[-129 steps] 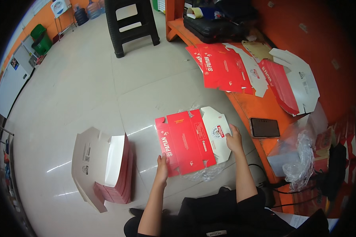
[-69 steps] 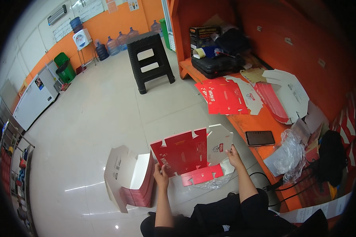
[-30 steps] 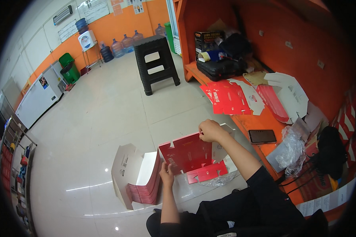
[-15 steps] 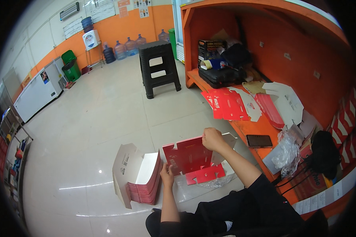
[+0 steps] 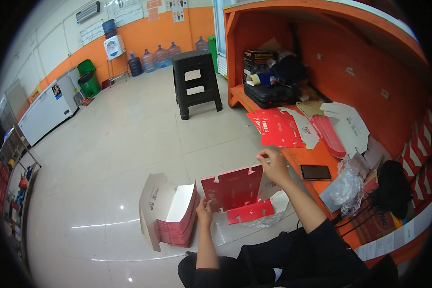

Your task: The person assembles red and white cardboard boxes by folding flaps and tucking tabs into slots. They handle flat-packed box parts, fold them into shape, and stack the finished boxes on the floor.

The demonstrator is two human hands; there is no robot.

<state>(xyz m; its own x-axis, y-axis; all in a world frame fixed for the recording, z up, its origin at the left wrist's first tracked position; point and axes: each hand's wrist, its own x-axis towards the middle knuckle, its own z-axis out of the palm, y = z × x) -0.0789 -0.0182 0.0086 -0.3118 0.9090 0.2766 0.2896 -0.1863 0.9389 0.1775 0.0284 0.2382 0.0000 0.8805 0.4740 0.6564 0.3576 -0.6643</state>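
Upright before me stands a stack of flat red carton blanks (image 5: pixel 233 187), with notches cut along the top edge. Closed on its lower left edge is my left hand (image 5: pixel 204 213). Just above the blanks' upper right corner, my right hand (image 5: pixel 275 168) is raised with thumb and fingers pinched together; whatever lies between them is too small to make out. At the stack's foot lies a red cut-out flap piece (image 5: pixel 249 211) over clear plastic wrap (image 5: pixel 263 221). A nested stack of folded white-and-red boxes (image 5: pixel 175 225) sits on the floor left of my left hand.
An orange shelf bench (image 5: pixel 297 158) runs along my right, bearing more red blanks (image 5: pixel 279 127), a phone (image 5: pixel 315 172), crumpled plastic (image 5: pixel 346 188) and a black case (image 5: pixel 269 96). A black stool (image 5: pixel 197 84) stands ahead. A metal rack (image 5: pixel 21 192) is at far left.
My right hand has risen off the blanks' top edge and shifted slightly right, fingers pinched. My left hand stays at the lower left edge. The view has shifted slightly.
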